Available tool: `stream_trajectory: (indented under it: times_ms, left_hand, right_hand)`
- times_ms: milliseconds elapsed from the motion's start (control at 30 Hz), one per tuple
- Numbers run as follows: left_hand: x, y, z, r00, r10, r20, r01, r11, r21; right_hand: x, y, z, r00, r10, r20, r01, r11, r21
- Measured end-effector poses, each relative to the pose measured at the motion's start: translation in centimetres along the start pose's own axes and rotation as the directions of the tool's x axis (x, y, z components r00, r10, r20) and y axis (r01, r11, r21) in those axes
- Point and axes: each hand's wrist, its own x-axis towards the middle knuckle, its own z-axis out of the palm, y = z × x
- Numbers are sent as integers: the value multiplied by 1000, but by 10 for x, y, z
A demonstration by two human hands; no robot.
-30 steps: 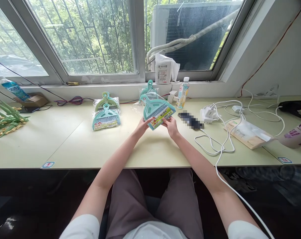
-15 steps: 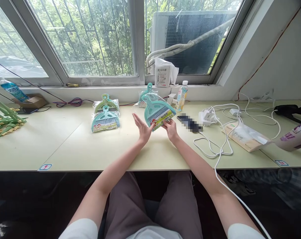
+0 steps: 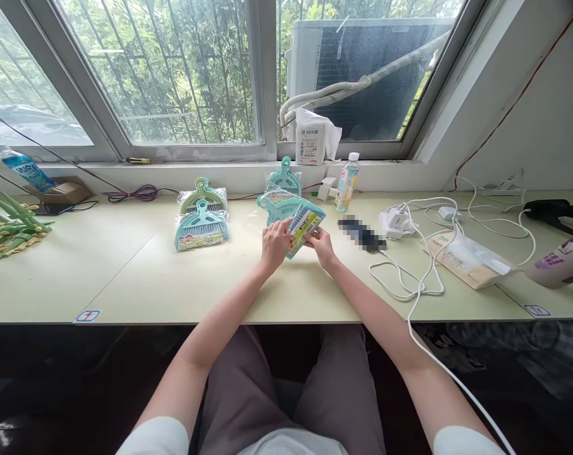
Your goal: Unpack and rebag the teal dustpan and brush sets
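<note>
Handling the dustpan set (image 3: 300, 218) above the middle bench (image 3: 172, 284) seems the step: the right hand (image 3: 322, 248) pinches its right edge; the left hand (image 3: 276, 245) touches it, grip unclear. Next calls for steady support.

tbl (image 3: 120, 278) pale grn | L: dustpan sets (image 3: 201, 229) | R: btl (image 3: 346, 184), phone (image 3: 362, 233), tissue pk (image 3: 474, 260)

**Occluded / cropped**

Left hand (image 3: 276, 245) hides part of teal plastic dustpan set (image 3: 281, 206); fine print on its yellow paper label (image 3: 305, 226) too small. Slim dark phone (image 3: 362, 234) pixelated. Spiky green plant (image 3: 14, 224) cut at left edge.
</note>
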Motion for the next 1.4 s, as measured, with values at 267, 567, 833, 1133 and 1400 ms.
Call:
stream_trajectory:
  times_ms: [267, 567, 833, 1133, 1400]
  left_hand:
    - [-1, -3, 6, 973, 182, 144, -209, 957, 202]
    - [0, -6, 4, 959, 210, 193, -247, 949, 198]
    - [-3, 2, 6, 987, 148, 64, -159, 964, 212]
    - [-3, 0, 12, 961, 275, 25, -276, 958, 75]
    - [-5, 0, 15, 991, 131, 12, -131, 976, 175]
  right_hand:
    - [1, 5, 0, 1000, 12, 13, -12, 1000, 17]
    - [2, 4, -2, 1000, 0, 13, -1, 1000, 20]
    - [-2, 0, 2, 995, 6, 102, -8, 1000, 19]
    - [-3, 2, 3, 989, -3, 146, 3, 1000, 0]
    - [-3, 4, 4, 993, 1, 120, -2, 1000, 11]
